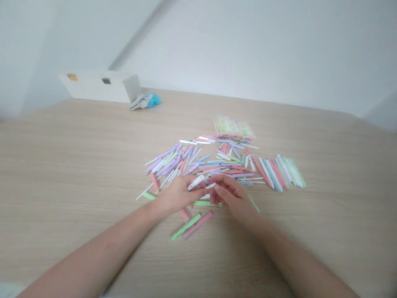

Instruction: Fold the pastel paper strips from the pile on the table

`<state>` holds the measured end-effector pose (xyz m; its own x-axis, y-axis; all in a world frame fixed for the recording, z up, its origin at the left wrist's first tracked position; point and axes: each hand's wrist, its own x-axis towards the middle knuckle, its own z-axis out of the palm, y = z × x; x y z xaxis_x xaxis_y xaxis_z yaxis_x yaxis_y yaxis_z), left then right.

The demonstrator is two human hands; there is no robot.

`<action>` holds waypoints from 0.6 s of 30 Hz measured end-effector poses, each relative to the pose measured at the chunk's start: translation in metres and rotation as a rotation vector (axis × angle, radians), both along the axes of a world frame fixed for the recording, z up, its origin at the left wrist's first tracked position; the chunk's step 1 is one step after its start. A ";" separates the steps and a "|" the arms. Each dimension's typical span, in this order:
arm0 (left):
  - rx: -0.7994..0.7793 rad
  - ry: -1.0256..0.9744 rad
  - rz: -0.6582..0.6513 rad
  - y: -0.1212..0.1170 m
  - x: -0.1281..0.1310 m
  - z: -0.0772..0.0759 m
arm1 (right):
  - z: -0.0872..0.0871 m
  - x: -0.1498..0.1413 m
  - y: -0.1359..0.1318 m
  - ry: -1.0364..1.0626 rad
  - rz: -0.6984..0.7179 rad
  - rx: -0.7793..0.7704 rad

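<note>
Both hands are working close together just below the middle of the frame, over the wooden table (pixel 93 165). The left hand (pixel 178 193) is coming in from the lower left and is gripping a white pen piece (pixel 196 182) narrowly between thumb and fingers, the piece slanting up to the right. The right hand (pixel 235 199) is reaching in from the lower right, its fingers curling in right beside the left fingertips; a small pale part is showing there, but blur is hiding which hand is holding it, so I cannot tell whether the right grip is closed on anything.

Behind the hands, a loose pile of pen parts (pixel 214 167) is spreading across the centre, mixing purple, red, blue, green and white. To the right of centre, a row of pens (pixel 281 171) is lying side by side, slanting. Under the fingers a green piece (pixel 204 203) is peeking out, and nearer the bottom a green pen (pixel 186 227) and a pink pen (pixel 197 224) are lying next to each other on the wood.

Above the pile, stacked packets (pixel 234 128) in pink and yellow-green are sitting near its upper edge. Over in the upper left, a white box (pixel 99 87) is standing near the wall (pixel 248 49), with a crumpled grey-and-blue item (pixel 145 100) lying by its right end.
</note>
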<state>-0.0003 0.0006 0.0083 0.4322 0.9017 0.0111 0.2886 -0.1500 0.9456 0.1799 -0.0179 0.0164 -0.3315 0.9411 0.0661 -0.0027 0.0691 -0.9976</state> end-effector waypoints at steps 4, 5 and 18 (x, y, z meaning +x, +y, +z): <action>0.062 0.015 0.005 0.000 0.000 0.001 | 0.000 0.001 0.000 -0.166 -0.032 0.067; 0.067 0.021 0.003 0.000 0.000 0.001 | -0.001 0.001 0.000 -0.193 -0.036 0.075; 0.313 0.132 -0.025 0.000 -0.005 0.006 | 0.000 0.012 0.008 0.141 -0.205 -0.092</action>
<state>-0.0050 0.0001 0.0139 0.4706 0.8523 0.2284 0.3978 -0.4360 0.8072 0.1922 -0.0102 0.0166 -0.1268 0.9919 0.0093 -0.1375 -0.0083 -0.9905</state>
